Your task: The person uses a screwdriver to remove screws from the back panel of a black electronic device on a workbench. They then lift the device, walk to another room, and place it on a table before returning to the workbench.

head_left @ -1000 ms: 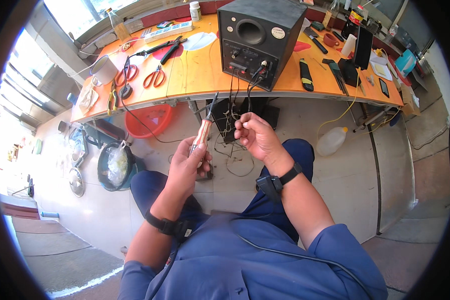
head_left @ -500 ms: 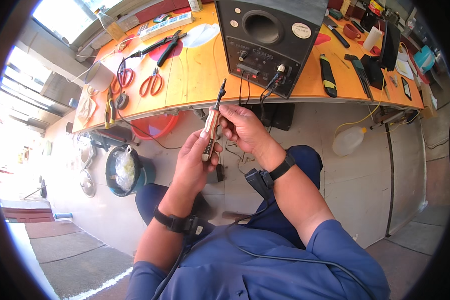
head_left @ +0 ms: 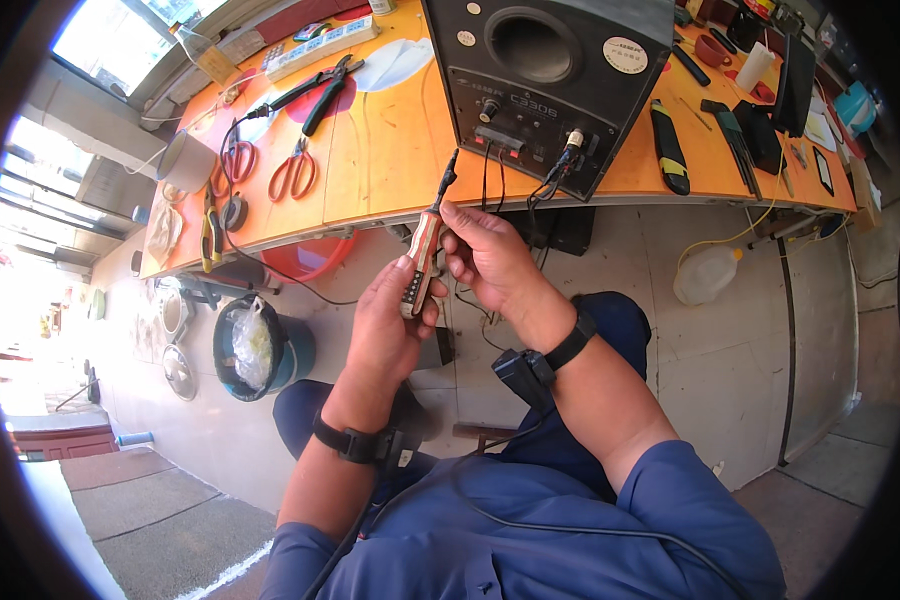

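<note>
I monitor 1 striped-handle tool (head_left: 426, 243) near the speaker (head_left: 555, 100) | left hand (head_left: 385, 302): wraps handle, apparently for steadiness | right hand (head_left: 495, 255): fingertips at collar, presumably bracing; pinch cannot be told

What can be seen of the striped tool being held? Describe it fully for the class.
The tool has a thick handle striped reddish-brown and cream, perhaps wood or plastic, with a dark, dotted patch near its lower end. A narrow dark shaft, apparently metal, extends from its top and bulges partway along. The tool is held in the air by the edge of the table, leaning slightly right, its tip pointing up the picture. The left hand grips the handle; the right hand is at its top, contact hard to judge.
</note>
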Tool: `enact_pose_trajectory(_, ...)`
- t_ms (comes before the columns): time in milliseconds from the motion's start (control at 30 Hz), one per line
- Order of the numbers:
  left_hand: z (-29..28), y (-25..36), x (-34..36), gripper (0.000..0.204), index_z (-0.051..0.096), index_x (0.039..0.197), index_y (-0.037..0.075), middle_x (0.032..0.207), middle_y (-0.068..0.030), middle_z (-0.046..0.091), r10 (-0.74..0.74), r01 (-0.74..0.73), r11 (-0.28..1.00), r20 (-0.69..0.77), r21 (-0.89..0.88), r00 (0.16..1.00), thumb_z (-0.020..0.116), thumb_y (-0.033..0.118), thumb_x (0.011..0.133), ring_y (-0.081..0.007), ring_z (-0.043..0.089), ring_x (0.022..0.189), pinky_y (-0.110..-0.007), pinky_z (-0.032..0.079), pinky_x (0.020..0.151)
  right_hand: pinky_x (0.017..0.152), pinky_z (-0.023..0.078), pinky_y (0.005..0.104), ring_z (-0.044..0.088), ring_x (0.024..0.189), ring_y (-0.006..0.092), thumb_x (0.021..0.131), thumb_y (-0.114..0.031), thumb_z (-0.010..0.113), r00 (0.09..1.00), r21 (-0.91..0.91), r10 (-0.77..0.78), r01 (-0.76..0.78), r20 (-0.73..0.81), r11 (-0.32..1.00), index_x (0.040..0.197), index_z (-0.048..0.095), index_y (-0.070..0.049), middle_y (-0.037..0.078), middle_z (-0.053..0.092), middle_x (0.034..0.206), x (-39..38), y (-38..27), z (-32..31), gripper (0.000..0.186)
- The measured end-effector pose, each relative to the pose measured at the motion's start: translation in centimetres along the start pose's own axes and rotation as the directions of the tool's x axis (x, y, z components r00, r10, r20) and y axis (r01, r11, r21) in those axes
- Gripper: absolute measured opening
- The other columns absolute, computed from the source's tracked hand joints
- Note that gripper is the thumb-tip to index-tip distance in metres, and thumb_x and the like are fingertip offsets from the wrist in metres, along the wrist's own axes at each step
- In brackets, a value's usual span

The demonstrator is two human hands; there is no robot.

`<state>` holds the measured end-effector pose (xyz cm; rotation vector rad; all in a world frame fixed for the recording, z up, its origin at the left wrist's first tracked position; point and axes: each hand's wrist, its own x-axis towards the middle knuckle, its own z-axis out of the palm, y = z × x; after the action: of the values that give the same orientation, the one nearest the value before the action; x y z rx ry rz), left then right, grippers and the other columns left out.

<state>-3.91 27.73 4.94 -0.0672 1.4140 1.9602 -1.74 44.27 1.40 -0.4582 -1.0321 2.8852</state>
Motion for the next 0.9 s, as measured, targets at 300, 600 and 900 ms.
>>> enact_pose_trajectory(300,-0.01,-0.03,0.21,0.033,0.061,0.117,0.006,0.086,-0.0059,0.067,0.025,-0.025,1.000,0.044,0.007,0.999,0.052,0.035,0.105,-0.0096,0.055,0.060,-0.022,0.041,0.051,0.042,0.034,0.0190,0.050,0.050,0.0038,0.098,-0.038,0.070,1.000,-0.019,-0.008,0.008,0.014,1.000,0.085,0.066,-0.011,-0.005,0.056,0.070,0.36,0.51,-0.05,0.030)
enact_pose_trajectory(600,-0.08,-0.30,0.73,0.036,0.062,0.122,0.005,0.084,-0.0075,0.066,0.011,-0.011,1.000,0.019,0.003,1.000,0.050,0.034,0.106,-0.0122,0.054,0.057,-0.023,0.040,0.049,0.042,0.035,0.0186,0.051,0.051,0.0032,0.099,-0.038,0.069,1.000,-0.007,-0.020,0.020,0.007,1.000,0.084,0.065,-0.012,-0.005,0.056,0.070,0.66,0.67,-0.24,0.030)
enact_pose_trajectory(900,-0.24,0.33,0.89,0.033,0.062,0.115,0.004,0.084,-0.0067,0.066,-0.051,0.056,0.994,0.053,-0.098,0.997,0.049,0.034,0.106,-0.0107,0.054,0.059,-0.023,0.040,0.050,0.042,0.034,0.0181,0.051,0.051,0.0030,0.098,-0.039,0.069,1.000,-0.006,-0.016,0.016,0.002,1.000,0.085,0.067,-0.012,-0.005,0.056,0.070,0.51,0.66,0.03,0.030)
